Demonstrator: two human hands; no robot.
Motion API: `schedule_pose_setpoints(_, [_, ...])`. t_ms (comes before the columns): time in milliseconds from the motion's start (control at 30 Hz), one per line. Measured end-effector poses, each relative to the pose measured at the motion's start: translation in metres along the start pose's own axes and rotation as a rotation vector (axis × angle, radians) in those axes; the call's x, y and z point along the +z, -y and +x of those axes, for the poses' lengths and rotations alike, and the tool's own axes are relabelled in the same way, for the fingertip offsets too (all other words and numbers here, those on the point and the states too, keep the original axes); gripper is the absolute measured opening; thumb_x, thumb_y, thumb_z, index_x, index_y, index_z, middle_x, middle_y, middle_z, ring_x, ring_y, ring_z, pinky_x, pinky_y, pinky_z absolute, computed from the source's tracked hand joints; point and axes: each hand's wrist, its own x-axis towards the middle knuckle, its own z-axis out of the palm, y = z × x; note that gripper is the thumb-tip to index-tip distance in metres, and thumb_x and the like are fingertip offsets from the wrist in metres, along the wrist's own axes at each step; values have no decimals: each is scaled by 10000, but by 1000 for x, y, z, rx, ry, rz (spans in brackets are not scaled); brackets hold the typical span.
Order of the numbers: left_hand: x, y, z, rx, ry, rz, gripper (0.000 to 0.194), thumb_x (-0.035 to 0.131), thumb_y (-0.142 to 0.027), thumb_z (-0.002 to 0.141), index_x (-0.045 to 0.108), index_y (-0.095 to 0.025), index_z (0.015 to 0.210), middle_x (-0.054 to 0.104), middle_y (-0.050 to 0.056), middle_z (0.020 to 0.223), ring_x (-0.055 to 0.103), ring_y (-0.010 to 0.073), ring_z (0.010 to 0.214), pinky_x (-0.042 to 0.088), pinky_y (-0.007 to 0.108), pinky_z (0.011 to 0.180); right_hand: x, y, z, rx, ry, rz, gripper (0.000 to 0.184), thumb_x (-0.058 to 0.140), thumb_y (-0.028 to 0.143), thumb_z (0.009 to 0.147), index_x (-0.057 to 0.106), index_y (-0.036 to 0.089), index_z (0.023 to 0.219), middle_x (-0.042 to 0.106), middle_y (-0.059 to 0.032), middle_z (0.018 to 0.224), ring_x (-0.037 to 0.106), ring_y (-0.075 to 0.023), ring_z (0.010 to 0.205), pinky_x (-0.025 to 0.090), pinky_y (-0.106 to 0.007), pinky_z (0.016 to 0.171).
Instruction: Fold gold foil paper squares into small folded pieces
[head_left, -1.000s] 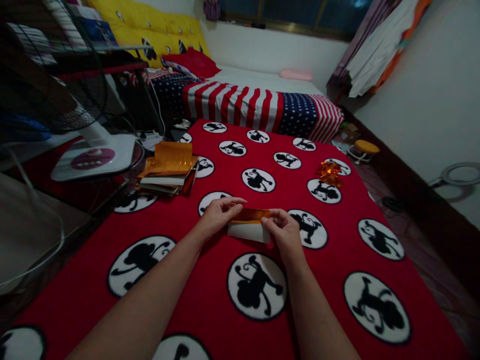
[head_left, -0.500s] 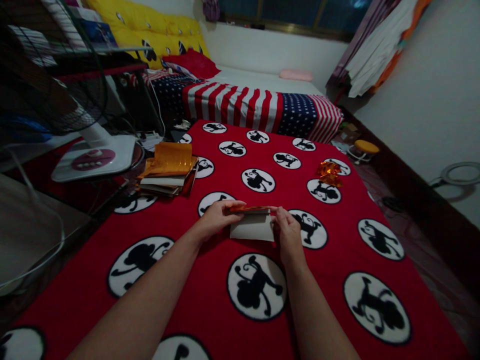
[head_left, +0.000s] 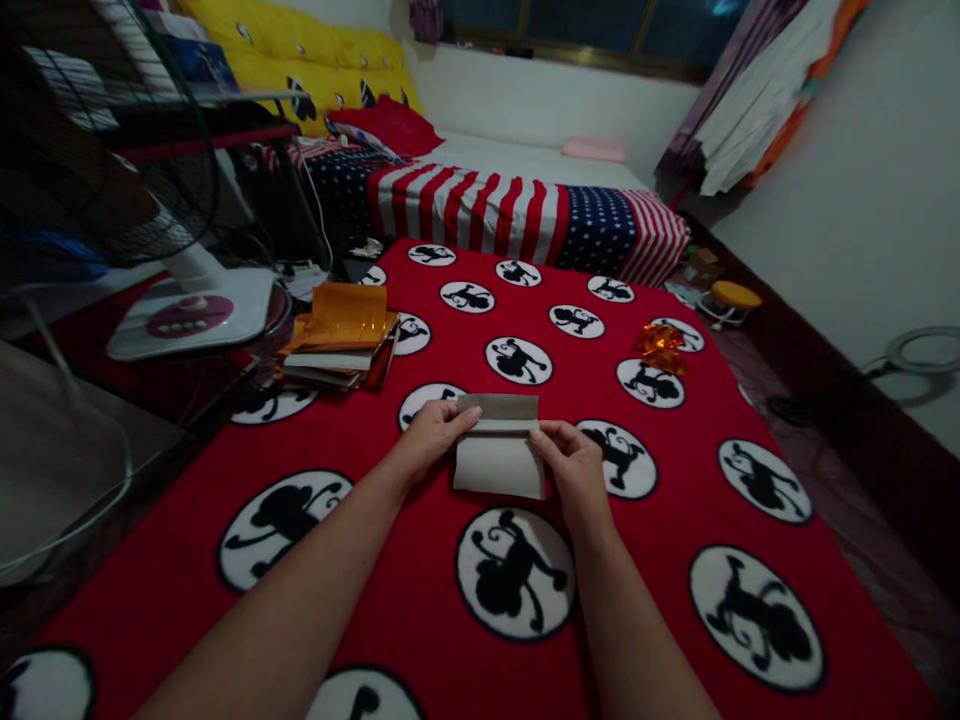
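Observation:
Between my two hands is a greyish-white sheet of paper [head_left: 499, 466] with a raised crosswise fold, its darker upper flap standing beyond the fold. My left hand [head_left: 433, 437] pinches the left end of the fold, thumb on top. At the right end, my right hand [head_left: 571, 460] grips the same fold between thumb and fingers. The sheet is just above or on a red blanket [head_left: 390, 560] printed with black monkeys in white circles; I cannot tell if it touches. Its underside is hidden.
A stack of gold and white paper sheets [head_left: 337, 335] lies at the blanket's left edge. Crumpled shiny orange foil [head_left: 661, 346] rests at the right. A fan base [head_left: 191, 312] stands on the left. Beyond is a bed with a striped, starred cover [head_left: 480, 205]; a yellow-topped stool [head_left: 735, 294] is at right.
The orange-brown upper part of the paper has tipped back, so its grey inner face and the fold now show. Both hands keep their grip at the sides, slightly lower.

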Motion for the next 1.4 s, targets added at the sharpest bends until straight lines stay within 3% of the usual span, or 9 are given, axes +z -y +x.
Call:
schedule_pose_setpoints(267, [0, 0, 0, 12, -13, 11, 471, 705, -533, 711, 679, -94, 880, 671, 35, 720, 558, 123, 602, 381, 212, 543, 0, -1, 0, -14, -32, -32, 263, 759, 412, 700, 704, 167, 780, 689, -27, 733, 587, -152, 667, 435, -251, 614])
schedule_pose_setpoints(500, [3, -2, -2, 54, -17, 12, 435, 780, -426, 640, 692, -85, 897, 697, 52, 786, 593, 145, 667, 436, 233, 611, 1, 2, -2, -11, -31, -17, 286, 701, 467, 750, 659, 188, 699, 600, 21, 615, 496, -118, 542, 384, -241, 527])
schedule_pose_setpoints(767, [-1, 1, 1, 115, 14, 67, 404, 801, -344, 608, 692, -96, 908, 697, 52, 807, 614, 154, 700, 442, 231, 634, 4, 2, -1, 12, -70, 15, 298, 758, 345, 659, 619, 195, 876, 604, 47, 587, 537, -127, 550, 401, -238, 547])
schedule_pose_setpoints(933, [1, 1, 1, 98, -25, -20, 540, 786, -334, 616, 646, -90, 1078, 701, 87, 953, 643, 169, 778, 472, 239, 677, 4, 1, -1, -6, -62, 8, 347, 739, 288, 666, 571, 192, 954, 578, 70, 577, 514, -107, 539, 383, -220, 548])
schedule_pose_setpoints(1133, [4, 0, 1, 131, -50, -66, 806, 744, -311, 663, 410, -173, 1384, 620, 75, 1066, 637, 132, 787, 477, 206, 667, 3, -3, 1, -28, -124, -5, 283, 747, 298, 649, 536, 213, 818, 523, 88, 552, 472, -97, 504, 347, -212, 501])
schedule_pose_setpoints(1267, [2, 1, 3, 130, 21, -77, 848, 749, -305, 669, 363, -214, 1419, 631, 66, 1050, 646, 138, 806, 478, 210, 685, 2, -3, 0, -74, -167, 5, 260, 742, 331, 673, 548, 203, 788, 563, 62, 612, 488, -94, 527, 352, -207, 499])
schedule_pose_setpoints(1400, [1, 3, 4, 117, 51, -63, 790, 770, -312, 659, 453, -176, 1369, 685, 68, 963, 656, 157, 791, 470, 221, 688, 2, -1, 0, -63, -134, 75, 346, 737, 362, 698, 570, 209, 960, 629, 42, 672, 543, -108, 566, 396, -209, 524])
